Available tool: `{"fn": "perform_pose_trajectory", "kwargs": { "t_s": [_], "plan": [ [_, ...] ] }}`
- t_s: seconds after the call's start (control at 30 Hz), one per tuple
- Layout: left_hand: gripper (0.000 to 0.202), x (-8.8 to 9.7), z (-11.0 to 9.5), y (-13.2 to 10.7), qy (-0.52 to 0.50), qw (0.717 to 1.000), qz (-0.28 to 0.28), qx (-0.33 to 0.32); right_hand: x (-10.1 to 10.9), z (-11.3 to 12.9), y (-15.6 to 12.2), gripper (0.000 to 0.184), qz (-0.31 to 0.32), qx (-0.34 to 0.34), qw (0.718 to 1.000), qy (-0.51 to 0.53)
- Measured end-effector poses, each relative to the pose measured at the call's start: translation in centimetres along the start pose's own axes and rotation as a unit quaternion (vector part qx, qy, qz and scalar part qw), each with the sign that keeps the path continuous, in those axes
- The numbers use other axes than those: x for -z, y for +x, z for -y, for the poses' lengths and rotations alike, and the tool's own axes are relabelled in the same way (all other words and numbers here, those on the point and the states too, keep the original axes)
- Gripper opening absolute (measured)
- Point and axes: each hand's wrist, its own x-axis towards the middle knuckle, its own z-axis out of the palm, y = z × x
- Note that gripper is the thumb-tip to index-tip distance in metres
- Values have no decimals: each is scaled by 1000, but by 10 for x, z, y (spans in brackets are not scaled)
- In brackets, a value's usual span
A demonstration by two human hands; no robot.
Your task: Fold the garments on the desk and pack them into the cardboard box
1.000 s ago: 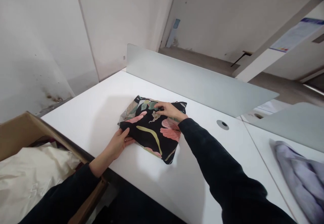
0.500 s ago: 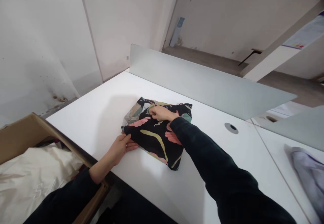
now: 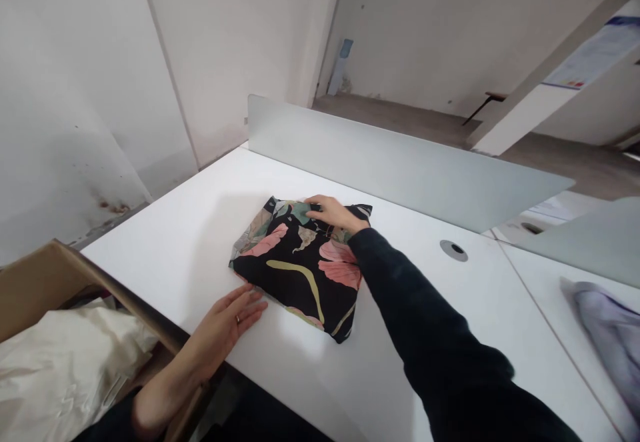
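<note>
A folded black cloth with pink and green leaf print (image 3: pixel 295 265) lies on the white table (image 3: pixel 200 229). My right hand (image 3: pixel 334 212) rests on the cloth's far edge, fingers stretched out and pressed flat on the fabric. My left hand (image 3: pixel 227 319) lies flat on the table just in front of the cloth's near left corner, fingers apart, fingertips close to the fabric but holding nothing.
A cardboard box (image 3: pixel 55 275) with cream cloth (image 3: pixel 55 369) inside stands at the table's left edge. A frosted divider panel (image 3: pixel 400 169) runs along the far edge. A round cable hole (image 3: pixel 454 250) sits right of the cloth. A lilac garment (image 3: pixel 610 342) lies at far right.
My left hand has let go of the cloth's near left corner and slid back onto the table. My right hand stayed on the cloth, shifting along it toward its far edge.
</note>
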Motion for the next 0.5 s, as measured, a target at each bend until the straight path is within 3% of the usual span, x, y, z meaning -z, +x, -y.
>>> {"fn": "perform_pose_trajectory", "kwargs": {
  "t_s": [0.1,0.2,0.33,0.5],
  "plan": [
    [32,2,11,-18,-39,997,2,63,30,-39,-24,43,-39,-129,989,-55],
    [22,-10,21,-23,-62,992,20,111,42,-56,-43,52,16,-200,977,-72],
    [13,-36,28,-17,-55,992,59,100,33,-41,-66,52,74,-185,979,-33],
    [20,-47,41,-15,-24,993,88,73,33,-6,-98,26,250,-165,953,40]
  ]
}}
